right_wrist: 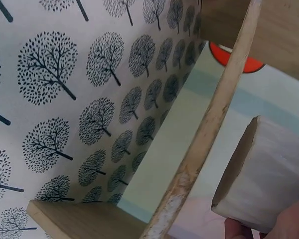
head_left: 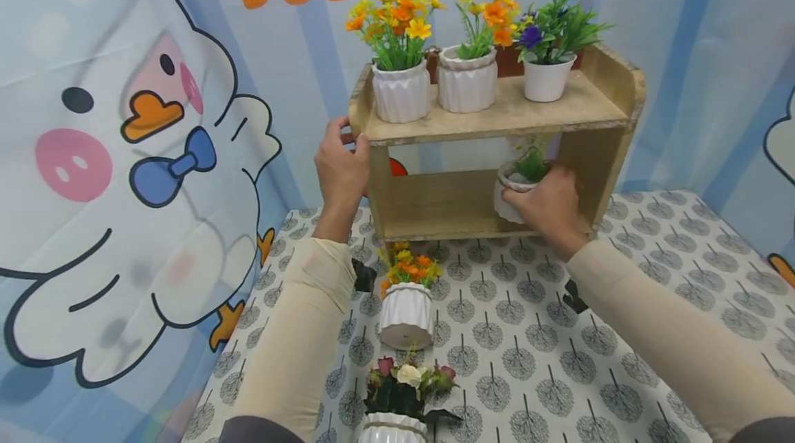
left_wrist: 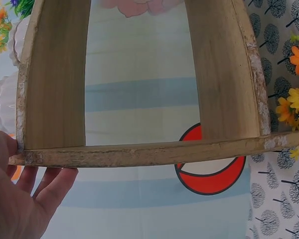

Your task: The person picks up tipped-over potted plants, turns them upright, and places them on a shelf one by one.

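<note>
A two-tier wooden shelf stands on the patterned cloth. My left hand grips the top of its left side panel, fingers curled around the edge in the left wrist view. In my right hand is a white flowerpot with a green plant, held inside the lower tier towards the right side. The right wrist view shows this pot's pale wall and its underside, tilted, with fingertips at its lower edge. The right hand hides part of the pot and leaves.
On the top tier stand two white pots with orange and yellow flowers and a smaller white pot with purple flowers. In front of the shelf, between my forearms, are an orange-flowered pot and a rose pot.
</note>
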{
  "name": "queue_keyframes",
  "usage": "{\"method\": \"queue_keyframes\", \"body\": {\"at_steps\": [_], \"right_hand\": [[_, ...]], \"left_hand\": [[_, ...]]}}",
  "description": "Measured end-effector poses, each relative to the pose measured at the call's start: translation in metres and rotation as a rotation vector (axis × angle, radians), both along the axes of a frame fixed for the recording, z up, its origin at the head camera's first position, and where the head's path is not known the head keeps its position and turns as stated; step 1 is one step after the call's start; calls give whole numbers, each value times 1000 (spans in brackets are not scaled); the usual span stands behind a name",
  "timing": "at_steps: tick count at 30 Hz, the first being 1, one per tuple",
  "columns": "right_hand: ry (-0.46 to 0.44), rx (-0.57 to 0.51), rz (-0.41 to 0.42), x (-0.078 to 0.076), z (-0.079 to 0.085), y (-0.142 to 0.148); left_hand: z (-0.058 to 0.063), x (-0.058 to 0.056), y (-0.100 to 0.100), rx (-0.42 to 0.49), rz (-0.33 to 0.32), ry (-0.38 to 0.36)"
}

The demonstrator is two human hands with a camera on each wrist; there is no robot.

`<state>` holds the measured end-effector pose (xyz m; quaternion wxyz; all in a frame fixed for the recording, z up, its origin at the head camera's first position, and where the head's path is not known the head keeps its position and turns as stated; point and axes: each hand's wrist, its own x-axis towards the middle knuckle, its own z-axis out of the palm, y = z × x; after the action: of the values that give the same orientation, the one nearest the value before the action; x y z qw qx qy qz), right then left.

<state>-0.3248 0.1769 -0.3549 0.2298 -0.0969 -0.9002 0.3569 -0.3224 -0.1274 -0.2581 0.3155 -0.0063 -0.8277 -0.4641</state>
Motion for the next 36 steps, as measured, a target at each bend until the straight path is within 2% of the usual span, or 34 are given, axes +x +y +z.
{"method": "queue_keyframes", "body": {"at_steps": [8, 12, 17, 25, 36], "right_hand": [[-68, -16, -55, -9, -10, 13], [-55, -24, -66, -12, -13, 17], [-25, -45, -59, -17, -15, 17], [-66, -70, -71, -22, -19, 20], [-63, -122, -46, -21, -15, 6]], "left_hand": [[-4, -2, 5, -5, -11, 9], [-4, -2, 7, -6, -15, 8], [-5, -2, 8, -3, -8, 4], [-5, -1, 11, -7, -23, 9], [-1, 0, 2, -2, 11, 17]]}}
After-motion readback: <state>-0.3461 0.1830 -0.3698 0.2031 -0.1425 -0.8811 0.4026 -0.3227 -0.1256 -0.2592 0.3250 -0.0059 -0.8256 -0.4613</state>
